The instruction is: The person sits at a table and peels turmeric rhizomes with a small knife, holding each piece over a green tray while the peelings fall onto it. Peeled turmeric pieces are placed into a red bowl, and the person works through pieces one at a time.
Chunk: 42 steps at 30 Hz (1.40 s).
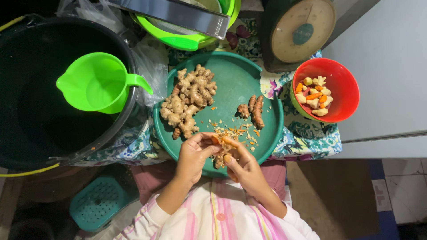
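Head view: turmeric is pinched by left hand and right hand, both closed on it
Tray: its near rim is overhung by the hands; bare room is left at its far side

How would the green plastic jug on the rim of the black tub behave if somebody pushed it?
The green jug looks empty and thin-walled, so probably light. It rests tilted on the black tub rim, so a push might tip or slide it in. Its handle seems stiff.
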Motion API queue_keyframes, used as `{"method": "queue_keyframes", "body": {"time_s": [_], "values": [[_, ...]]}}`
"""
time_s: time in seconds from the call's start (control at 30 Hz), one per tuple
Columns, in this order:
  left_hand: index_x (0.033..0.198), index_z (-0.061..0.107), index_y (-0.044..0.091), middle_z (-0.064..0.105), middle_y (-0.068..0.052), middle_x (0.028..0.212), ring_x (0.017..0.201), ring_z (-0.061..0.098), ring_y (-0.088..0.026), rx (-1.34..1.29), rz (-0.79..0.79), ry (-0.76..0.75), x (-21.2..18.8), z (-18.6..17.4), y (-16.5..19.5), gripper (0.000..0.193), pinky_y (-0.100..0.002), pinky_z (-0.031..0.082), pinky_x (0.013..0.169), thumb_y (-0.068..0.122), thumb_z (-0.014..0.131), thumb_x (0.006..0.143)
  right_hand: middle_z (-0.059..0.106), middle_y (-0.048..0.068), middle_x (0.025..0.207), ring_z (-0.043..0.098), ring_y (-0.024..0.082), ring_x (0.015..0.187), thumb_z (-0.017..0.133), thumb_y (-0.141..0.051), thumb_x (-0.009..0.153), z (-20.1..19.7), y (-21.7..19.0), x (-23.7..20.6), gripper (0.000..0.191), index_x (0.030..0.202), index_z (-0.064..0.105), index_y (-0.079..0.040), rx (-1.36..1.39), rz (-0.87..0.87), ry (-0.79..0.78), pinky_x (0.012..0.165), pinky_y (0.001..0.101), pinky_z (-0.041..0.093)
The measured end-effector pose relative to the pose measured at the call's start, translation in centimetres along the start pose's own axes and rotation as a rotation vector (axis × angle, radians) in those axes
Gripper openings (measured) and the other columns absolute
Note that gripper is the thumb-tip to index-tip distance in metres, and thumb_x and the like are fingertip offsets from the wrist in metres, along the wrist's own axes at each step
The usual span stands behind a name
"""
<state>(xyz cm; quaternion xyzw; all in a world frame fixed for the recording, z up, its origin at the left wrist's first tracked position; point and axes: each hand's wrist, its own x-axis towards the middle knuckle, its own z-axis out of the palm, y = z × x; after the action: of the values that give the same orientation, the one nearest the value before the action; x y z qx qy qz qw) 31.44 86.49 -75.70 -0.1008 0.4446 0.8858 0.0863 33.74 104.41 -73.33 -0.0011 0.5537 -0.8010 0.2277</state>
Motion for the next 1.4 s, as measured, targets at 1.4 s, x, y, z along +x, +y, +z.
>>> {"method": "queue_keyframes", "body": {"time_s": [1.4], "values": [[0.125, 0.065, -0.005, 0.075, -0.016, 0.104, 0.087, 0.074, -0.022, 0.084, -0.349, -0.092, 1.6, -1.0, -3.1, 0.034, -0.031, 0.06, 0.075, 0.016, 0.058, 0.099, 0.067, -0.001, 0.083, 0.052, 0.004, 0.066, 0.08, -0.015, 0.09, -4.9, -0.3, 2.2, 0.019, 0.104, 0.073, -0.004, -0.631, -0.184, 0.328, 0.058, 0.0246, 0.044]]}}
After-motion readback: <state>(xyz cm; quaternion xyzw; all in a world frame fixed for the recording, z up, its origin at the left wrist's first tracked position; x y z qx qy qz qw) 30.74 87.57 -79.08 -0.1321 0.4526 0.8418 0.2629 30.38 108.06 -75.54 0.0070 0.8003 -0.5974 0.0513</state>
